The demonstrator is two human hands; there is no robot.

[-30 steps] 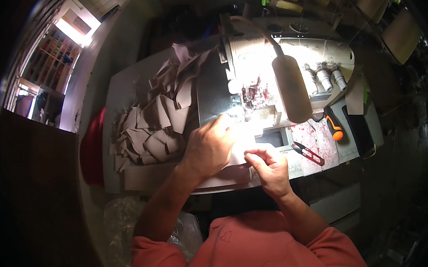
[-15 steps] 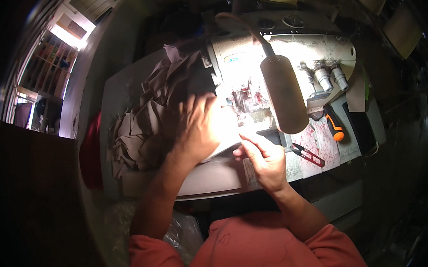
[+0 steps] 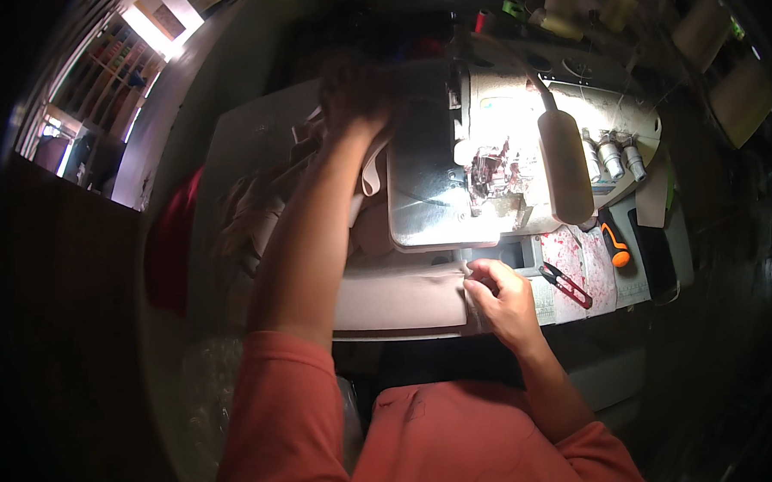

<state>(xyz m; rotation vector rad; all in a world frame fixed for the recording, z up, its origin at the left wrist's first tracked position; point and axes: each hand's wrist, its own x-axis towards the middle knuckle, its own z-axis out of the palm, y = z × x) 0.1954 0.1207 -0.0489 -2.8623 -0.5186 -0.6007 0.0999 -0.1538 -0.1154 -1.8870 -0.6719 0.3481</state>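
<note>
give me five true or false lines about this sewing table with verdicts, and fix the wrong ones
1. The left hand is farther from the body than the right hand. True.
2. The right hand rests on the orange-and-black tool. False: it is at the right end of the flat pale fabric strip.
3. The red-handled snips lie to the right of the right hand. True.
4. The flat dark object lies left of the orange-and-black tool. False: it lies to its right.
5. The person's sleeves are blue. False: they are coral red.
</note>
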